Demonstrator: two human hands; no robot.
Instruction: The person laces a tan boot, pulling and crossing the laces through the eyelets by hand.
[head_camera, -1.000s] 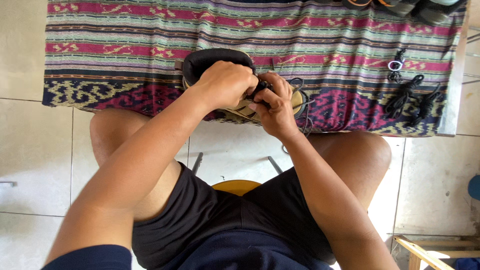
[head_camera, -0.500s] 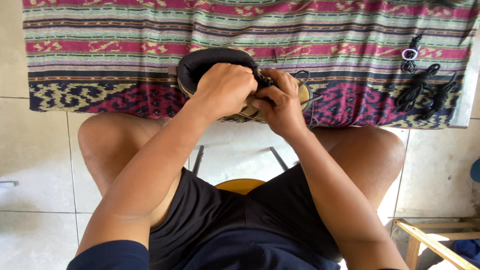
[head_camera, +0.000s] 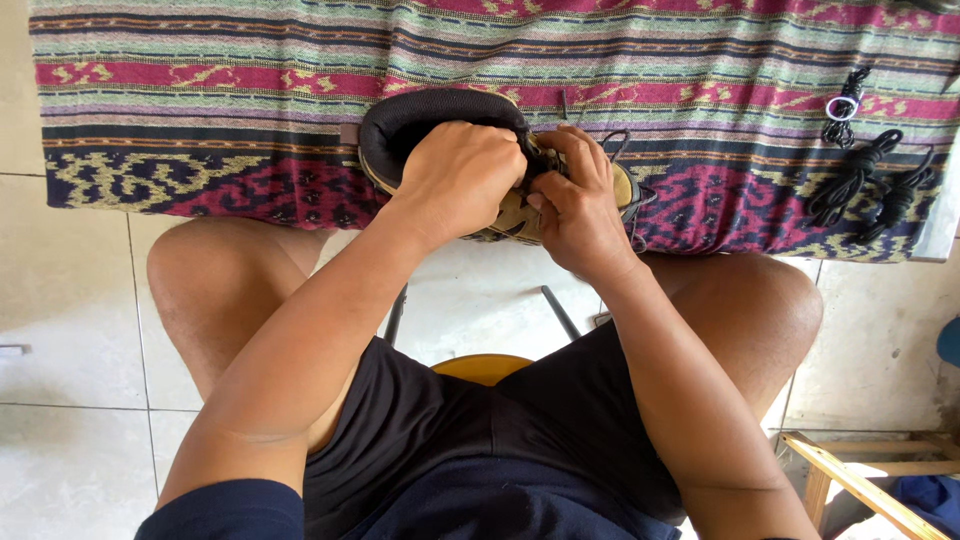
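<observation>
Lying crosswise at the edge of the woven cloth (head_camera: 200, 120), the tan shoe (head_camera: 500, 215) had its black collar under the closed left hand (head_camera: 458, 178), while the right hand (head_camera: 578, 205) pinched its lace (head_camera: 617, 140) nearer the toe.

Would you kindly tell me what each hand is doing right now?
Left hand: closed, gripping the tan shoe at its black collar.
Right hand: closed, fingers pinching the black lace on the shoe.

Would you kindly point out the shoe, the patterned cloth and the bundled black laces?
shoe (head_camera: 400, 125): head view, on its black padded collar.
patterned cloth (head_camera: 200, 100): head view, on a bare striped part at left.
bundled black laces (head_camera: 850, 178): head view, on the knotted middle.
</observation>
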